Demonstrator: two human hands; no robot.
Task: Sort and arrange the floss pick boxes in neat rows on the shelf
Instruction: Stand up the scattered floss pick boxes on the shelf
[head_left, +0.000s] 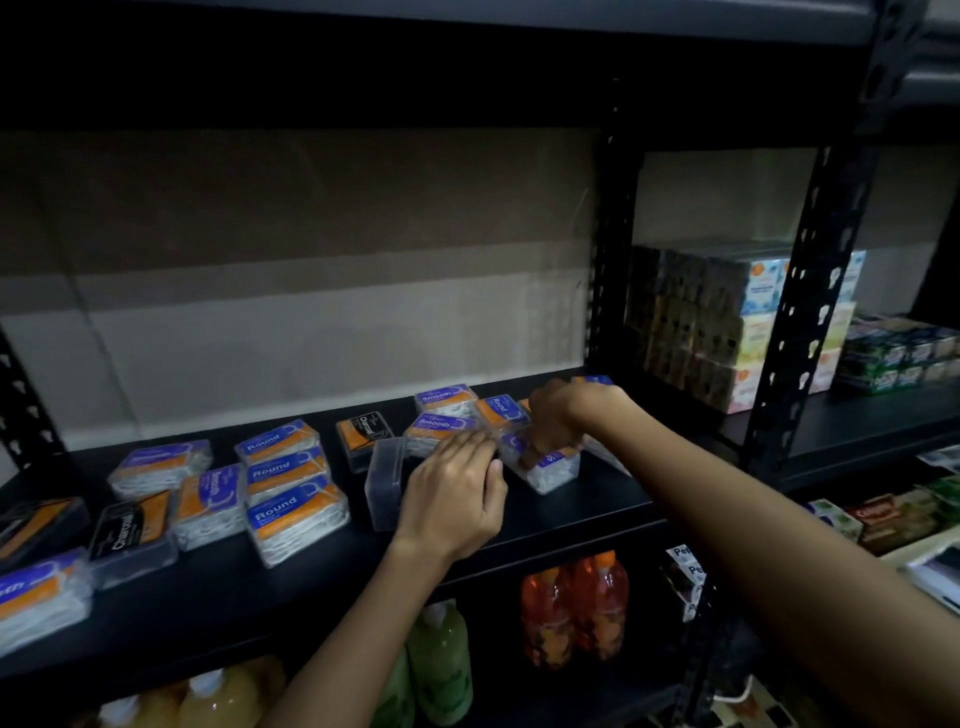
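Reaching over the black shelf (519, 525), my right hand (558, 415) curls down on a clear plastic floss box (548, 467) and grasps its top, near the shelf's right post. My left hand (454, 493) lies just beside it, fingers bent, touching an upright clear box (384, 480) — whether it grips, I cannot tell. More boxes lie scattered left, three "Round" ones (285, 467) in a row — free dark surface stays along the front edge.

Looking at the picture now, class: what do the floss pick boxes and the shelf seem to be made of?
Floss pick boxes: probably clear, glossy plastic, since the white picks show through the walls. Shelf: matt black board, material unclear; its uprights look like punched metal.
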